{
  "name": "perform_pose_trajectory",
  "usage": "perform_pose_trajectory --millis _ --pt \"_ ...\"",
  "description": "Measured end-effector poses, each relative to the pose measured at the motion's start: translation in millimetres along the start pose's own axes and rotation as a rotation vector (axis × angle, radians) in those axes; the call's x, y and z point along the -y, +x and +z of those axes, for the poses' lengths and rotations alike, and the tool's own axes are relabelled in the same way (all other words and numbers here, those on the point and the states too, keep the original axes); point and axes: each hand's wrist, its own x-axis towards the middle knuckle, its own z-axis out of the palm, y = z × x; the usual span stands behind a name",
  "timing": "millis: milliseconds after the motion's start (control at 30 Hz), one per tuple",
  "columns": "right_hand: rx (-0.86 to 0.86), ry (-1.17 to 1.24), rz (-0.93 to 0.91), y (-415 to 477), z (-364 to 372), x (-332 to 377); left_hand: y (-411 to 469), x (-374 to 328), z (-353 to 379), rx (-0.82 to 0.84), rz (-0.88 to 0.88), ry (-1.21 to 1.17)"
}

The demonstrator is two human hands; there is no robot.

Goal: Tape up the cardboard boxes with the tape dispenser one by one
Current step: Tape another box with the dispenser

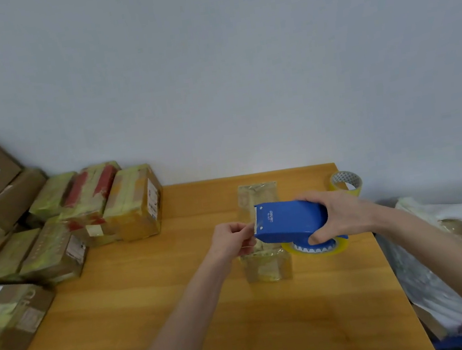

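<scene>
Over the box (268, 266), right grip (337, 214) holds dispenser (289, 220).

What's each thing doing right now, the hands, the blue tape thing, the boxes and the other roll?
Tape dispenser, held above the small box.
Right hand, gripping the dispenser.
Left hand, pinching the tape end at its blade.
Small box, on the table, shiny with tape.
Spare tape roll, at the table's far right corner.
Box pile, stacked at left, taped.
</scene>
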Motion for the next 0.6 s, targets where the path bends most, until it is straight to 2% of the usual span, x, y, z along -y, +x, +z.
perform_pose_trajectory --millis 133,200,300,367,600 --pt "0.028 -0.01 -0.012 -3.1 3.3 0.4 -5.1 4.8 -5.8 -0.007 0.012 0.039" --pt "0.028 0.004 -0.005 -10.9 1.8 -5.3 -6.8 9.1 -24.1 -0.068 0.008 0.06" --pt "-0.008 0.01 0.079 -28.1 -10.2 -26.0 -5.8 22.3 -70.8 -0.186 -0.025 0.083" --pt "-0.011 -0.022 0.136 -34.6 -14.6 -37.6 -5.7 29.5 -85.1 -0.185 -0.049 0.115" --pt "-0.002 -0.037 0.2 -36.1 -3.5 -62.8 1.7 44.5 -67.6 -0.215 -0.047 0.139"
